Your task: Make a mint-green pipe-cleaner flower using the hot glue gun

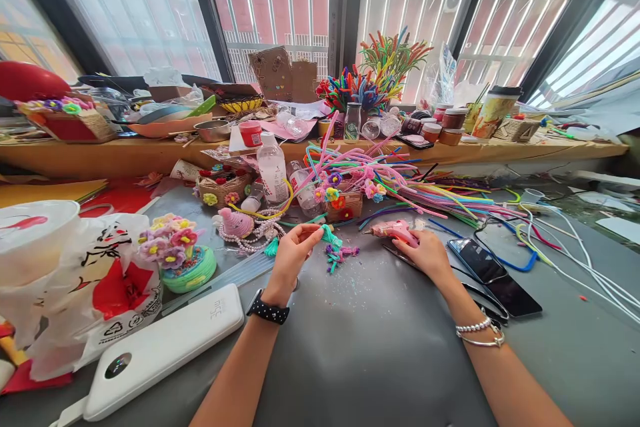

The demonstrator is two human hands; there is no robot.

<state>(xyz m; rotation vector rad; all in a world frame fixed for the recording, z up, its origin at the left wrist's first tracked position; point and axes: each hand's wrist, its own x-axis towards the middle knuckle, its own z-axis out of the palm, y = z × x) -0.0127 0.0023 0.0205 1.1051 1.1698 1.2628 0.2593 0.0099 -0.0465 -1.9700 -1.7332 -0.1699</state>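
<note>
My left hand [291, 255], with a dark watch strap at the wrist, pinches a small teal fuzzy pipe-cleaner piece [330, 236] between thumb and fingertips. Just below that piece lies a purple, pink and teal pipe-cleaner piece [340, 255]; whether the two are joined I cannot tell. My right hand [423, 255] is closed around a pink glue gun [395, 230], whose nozzle points left toward the teal piece, a short way apart from it. Small glittery crumbs are scattered on the grey table [370, 347] below.
A bundle of pipe cleaners [400, 180] spreads behind my hands. On the left are a white power bank [165, 353], a pipe-cleaner flower pot [189, 269] and a plastic bag [100, 280]. A black phone [493, 275] and white cables [575, 260] lie right. Bottles [273, 167] stand behind.
</note>
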